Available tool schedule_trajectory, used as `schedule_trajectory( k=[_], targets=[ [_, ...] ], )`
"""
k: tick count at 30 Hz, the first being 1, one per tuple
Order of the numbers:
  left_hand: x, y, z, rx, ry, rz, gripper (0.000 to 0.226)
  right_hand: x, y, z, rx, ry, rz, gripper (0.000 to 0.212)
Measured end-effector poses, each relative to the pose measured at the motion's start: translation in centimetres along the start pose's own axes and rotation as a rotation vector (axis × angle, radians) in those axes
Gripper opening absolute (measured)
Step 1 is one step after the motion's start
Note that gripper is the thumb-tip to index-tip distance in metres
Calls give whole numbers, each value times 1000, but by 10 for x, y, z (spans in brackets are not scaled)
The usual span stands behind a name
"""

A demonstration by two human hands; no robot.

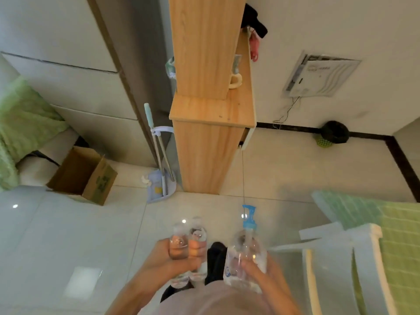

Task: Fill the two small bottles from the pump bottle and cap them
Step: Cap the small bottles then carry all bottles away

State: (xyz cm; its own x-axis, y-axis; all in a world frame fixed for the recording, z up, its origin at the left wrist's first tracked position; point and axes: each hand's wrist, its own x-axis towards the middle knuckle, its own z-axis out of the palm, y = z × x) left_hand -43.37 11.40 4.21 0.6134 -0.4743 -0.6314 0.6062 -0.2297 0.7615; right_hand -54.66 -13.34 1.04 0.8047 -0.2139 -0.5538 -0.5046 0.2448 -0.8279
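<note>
A tall wooden cabinet (204, 151) stands on the tiled floor (68, 235). Nearer, the right hand (261, 275) holds the clear pump bottle (246, 246) in the air, fingers curled round its body. Just beside it, the left hand (179, 261) grips one small bottle (178, 243) and the other small bottle (198, 235) side by side, fingers wrapped round both.

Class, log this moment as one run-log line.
left hand: grips two small bottles | right hand: grips pump bottle | caps: unclear
</note>
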Motion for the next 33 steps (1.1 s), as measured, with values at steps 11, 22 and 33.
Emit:
schedule_trajectory(
  k=[11,22,33],
  targets=[
    [148,107,-37,32,79,58,38,167,-121,-4,-20,-66,-13,81],
    [290,266,-80,254,192,363,41,315,-271,-5,-228,-28,-200,67],
    [382,306,-110,369,173,430,48,395,-292,21,-363,98,-309,91]
  ],
)
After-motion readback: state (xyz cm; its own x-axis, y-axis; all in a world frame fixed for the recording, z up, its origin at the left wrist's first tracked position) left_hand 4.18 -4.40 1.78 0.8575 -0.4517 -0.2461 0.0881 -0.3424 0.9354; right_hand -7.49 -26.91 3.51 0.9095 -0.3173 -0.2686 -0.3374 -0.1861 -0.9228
